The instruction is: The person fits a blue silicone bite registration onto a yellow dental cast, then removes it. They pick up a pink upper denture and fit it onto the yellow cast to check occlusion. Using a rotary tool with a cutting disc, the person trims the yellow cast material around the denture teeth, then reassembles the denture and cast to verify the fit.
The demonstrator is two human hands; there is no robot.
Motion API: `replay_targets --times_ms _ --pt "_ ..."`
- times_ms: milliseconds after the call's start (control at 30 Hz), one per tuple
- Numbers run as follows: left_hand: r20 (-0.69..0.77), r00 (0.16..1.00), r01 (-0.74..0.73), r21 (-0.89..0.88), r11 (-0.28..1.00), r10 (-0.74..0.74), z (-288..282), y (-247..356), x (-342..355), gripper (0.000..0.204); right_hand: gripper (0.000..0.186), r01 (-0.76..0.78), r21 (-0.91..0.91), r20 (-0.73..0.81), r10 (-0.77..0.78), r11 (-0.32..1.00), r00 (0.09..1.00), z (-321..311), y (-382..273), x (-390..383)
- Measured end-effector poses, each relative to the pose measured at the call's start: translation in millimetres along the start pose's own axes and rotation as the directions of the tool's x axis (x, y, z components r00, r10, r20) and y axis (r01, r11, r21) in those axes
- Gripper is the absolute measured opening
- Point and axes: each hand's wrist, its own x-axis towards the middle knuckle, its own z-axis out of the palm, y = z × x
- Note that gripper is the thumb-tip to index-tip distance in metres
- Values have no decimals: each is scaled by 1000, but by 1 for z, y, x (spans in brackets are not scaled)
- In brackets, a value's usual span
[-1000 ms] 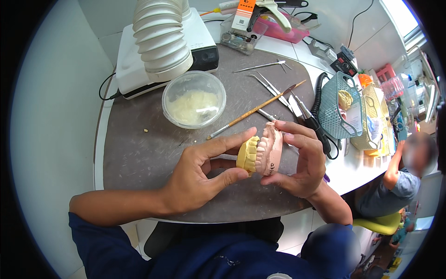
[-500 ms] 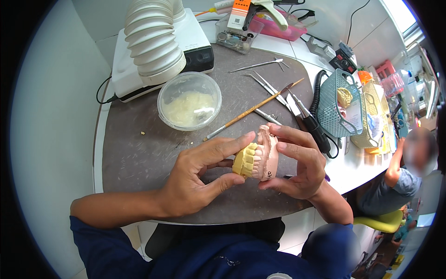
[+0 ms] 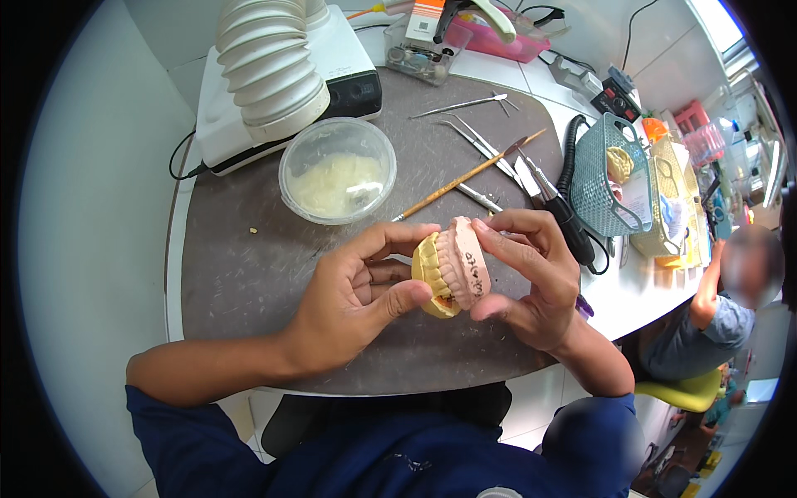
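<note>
My left hand grips a yellow dental cast between thumb and fingers. My right hand holds a pink dental cast with handwriting on its side, its rows of teeth meeting the yellow one. Both casts are held together over the grey work mat. Just beyond them lie a wooden-handled brush, metal tweezers and instruments, and a black handpiece with a coiled cord. A round clear container with pale contents sits behind my left hand.
A white unit with ribbed hose stands back left. A clear box of small parts and pink tray are behind. Blue and cream baskets line the right. A co-worker sits at the far right.
Both hands have turned and slightly shifted the paired casts, so more of the pink cast's written side and the yellow cast's underside show. My right fingers have moved on the pink cast.
</note>
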Motion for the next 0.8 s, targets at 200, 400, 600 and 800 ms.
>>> replay_targets --times_ms 200,400,600,800 --pt "8 999 -51 6 999 51 -1 -2 5 54 56 -101 53 45 98 994 994 1 -3 -3" --pt "-7 999 -34 0 999 34 0 -1 5 51 50 -152 84 59 148 985 987 -1 -5 -2" --pt "-33 999 17 -24 1000 -18 1 0 5 59 48 -179 109 57 174 978 983 0 -6 -2" --pt "-61 998 -2 -75 997 -2 3 -2 6 69 70 -121 14 117 119 993 986 1 -9 2"
